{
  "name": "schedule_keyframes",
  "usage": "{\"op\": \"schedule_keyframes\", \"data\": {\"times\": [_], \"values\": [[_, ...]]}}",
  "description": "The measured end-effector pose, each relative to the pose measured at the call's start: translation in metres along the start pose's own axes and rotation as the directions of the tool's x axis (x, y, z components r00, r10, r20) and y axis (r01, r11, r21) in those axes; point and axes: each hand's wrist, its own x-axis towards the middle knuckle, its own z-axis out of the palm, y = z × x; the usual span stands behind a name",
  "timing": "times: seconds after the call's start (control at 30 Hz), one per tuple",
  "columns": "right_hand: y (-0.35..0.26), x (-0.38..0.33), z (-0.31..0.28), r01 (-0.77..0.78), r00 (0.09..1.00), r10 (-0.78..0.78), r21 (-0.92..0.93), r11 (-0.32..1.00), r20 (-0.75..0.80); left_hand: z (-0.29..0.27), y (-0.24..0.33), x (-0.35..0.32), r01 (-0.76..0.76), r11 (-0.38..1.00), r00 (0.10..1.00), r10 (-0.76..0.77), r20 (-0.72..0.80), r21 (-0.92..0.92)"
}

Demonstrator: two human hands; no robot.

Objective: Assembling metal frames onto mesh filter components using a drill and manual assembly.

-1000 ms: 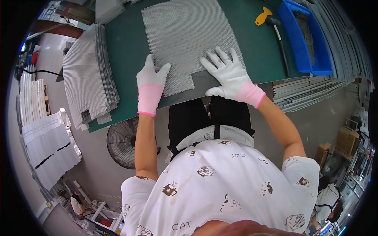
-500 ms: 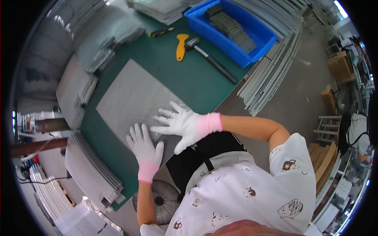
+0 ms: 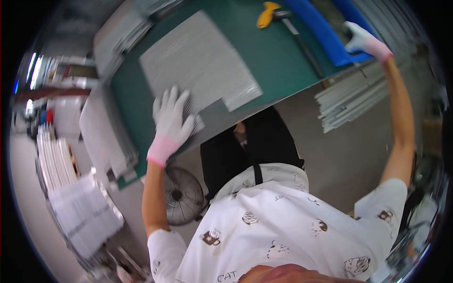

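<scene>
Head camera view: a worker's left hand, in a white glove with a pink cuff, lies palm down with fingers spread, unclenched, on a silvery mesh sheet across the middle of a green worktop. The sheet lies aslant, its notched side toward the worktop's near edge and the hand over its near left part. The right hand, gloved alike, is extended over the near end of a blue bin at the worktop's right end, thumb and fingers parted; whether it touches the blurred grey contents cannot be told. Between sheet and bin lie a yellow scraper and, just beside it, a hammer, its black handle pointing to the near edge. Layered sheets are stacked along the worktop's left edge. Below the near edge, pale strips lie at right and a round fan stands at left.
</scene>
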Motion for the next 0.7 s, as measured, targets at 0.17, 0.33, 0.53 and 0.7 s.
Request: {"op": "schedule_keyframes", "data": {"times": [0.17,0.33,0.53,0.7], "values": [[0.023,0.006,-0.012,0.131,0.991,-0.131,-0.023,0.991,-0.009,0.01,0.025,-0.007,0.044,0.995,0.998,-0.039,-0.055,0.092],[0.031,-0.006,-0.027,0.175,0.967,-0.167,0.027,0.984,-0.195,0.015,0.052,-0.02,0.082,0.977,0.996,-0.071,-0.061,0.197],[-0.035,-0.083,0.001,-0.107,0.673,-0.183,-0.339,0.935,-0.716,-0.014,0.102,-0.061,-0.076,0.997,0.844,0.054,-0.533,-0.021],[-0.134,-0.176,0.111,0.462,0.731,0.241,0.722,0.515,-0.639,0.057,0.141,-0.087,0.37,0.36,0.851,-0.501,0.157,-0.857]]}}
